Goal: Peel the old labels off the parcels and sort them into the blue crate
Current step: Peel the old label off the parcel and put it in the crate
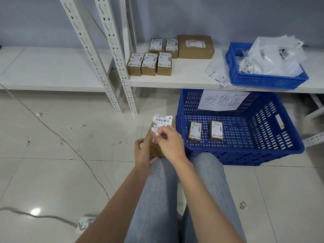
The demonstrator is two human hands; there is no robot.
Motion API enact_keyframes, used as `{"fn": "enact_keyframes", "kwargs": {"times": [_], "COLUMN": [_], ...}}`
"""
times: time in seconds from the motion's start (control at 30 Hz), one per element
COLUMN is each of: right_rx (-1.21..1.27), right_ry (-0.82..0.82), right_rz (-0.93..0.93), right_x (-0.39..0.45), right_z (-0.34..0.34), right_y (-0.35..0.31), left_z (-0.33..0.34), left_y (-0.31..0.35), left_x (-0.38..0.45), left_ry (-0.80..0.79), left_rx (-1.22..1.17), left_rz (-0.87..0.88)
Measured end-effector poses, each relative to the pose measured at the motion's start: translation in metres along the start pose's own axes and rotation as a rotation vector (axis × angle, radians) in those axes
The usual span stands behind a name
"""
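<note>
Right grip: the right hand [169, 139] pinches a torn white scrap of the old white barcode label [162, 121], fingertips tight on the paper.
Left grip: the left hand [142, 151] holds the small brown cardboard parcel [155, 148] from its left side, above the knees in grey jeans [157, 190].
Label: partly lifted, its far end standing up off the box.
Advice: I judge it best to pull low and slowly along the box, so the paper does not tear again.
Blue crate: the large blue plastic crate [263, 151] stands on the floor just right of the hands, with two small parcels [206, 130] inside.
Shelf: more brown parcels [149, 64] wait on the white shelf [184, 76], far behind.
</note>
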State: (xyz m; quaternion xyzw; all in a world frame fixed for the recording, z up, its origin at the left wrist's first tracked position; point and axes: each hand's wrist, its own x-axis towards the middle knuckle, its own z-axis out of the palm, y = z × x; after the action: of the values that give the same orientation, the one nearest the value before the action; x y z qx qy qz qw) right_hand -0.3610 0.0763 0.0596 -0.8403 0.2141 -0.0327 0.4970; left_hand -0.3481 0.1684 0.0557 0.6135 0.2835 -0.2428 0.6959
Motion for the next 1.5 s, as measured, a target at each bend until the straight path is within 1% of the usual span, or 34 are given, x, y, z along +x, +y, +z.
{"fn": "enact_keyframes", "kwargs": {"times": [0.1,0.2,0.27,0.37,0.5,0.63,0.77,0.87,0.93,1.13,1.37,1.5], "right_rx": [-0.09,-0.108,-0.052,0.131,0.259,0.15,0.028,-0.08,-0.086,0.107,0.158,0.29], "right_ry": [0.024,0.006,-0.001,-0.033,-0.039,-0.011,0.065,0.066,0.066,0.058,0.096,0.108], "right_rz": [-0.022,-0.024,0.025,0.101,0.08,-0.009,-0.087,-0.085,-0.06,0.051,0.117,0.173], "right_x": [0.002,0.004,0.004,0.005,-0.002,-0.005,-0.01,-0.013,-0.013,-0.011,-0.009,-0.008], "right_z": [-0.005,-0.007,-0.007,-0.007,-0.011,-0.007,-0.004,0.0,0.001,-0.002,-0.001,-0.006], "right_y": [-0.001,-0.004,-0.003,0.0,0.008,0.018,0.018,0.014,0.013,0.017,0.015,0.014], "left_z": [-0.001,-0.001,0.0,-0.002,-0.003,-0.005,-0.01,-0.011,-0.012,-0.012,-0.015,-0.012], "left_y": [0.004,0.0,-0.003,-0.002,-0.002,-0.001,-0.002,-0.004,-0.004,-0.006,-0.002,-0.006], "left_x": [-0.003,-0.006,-0.007,-0.007,-0.005,-0.004,-0.002,0.0,0.001,0.001,0.001,-0.001], "left_ry": [-0.024,-0.016,-0.01,-0.017,-0.05,-0.075,-0.093,-0.096,-0.093,-0.084,-0.1,-0.059], "left_rx": [-0.076,0.009,0.014,0.0,-0.018,-0.04,-0.049,-0.054,-0.061,-0.072,-0.086,-0.11], "left_rz": [-0.05,0.035,0.065,0.065,0.049,0.028,0.013,0.022,0.024,0.036,-0.002,0.019]}}
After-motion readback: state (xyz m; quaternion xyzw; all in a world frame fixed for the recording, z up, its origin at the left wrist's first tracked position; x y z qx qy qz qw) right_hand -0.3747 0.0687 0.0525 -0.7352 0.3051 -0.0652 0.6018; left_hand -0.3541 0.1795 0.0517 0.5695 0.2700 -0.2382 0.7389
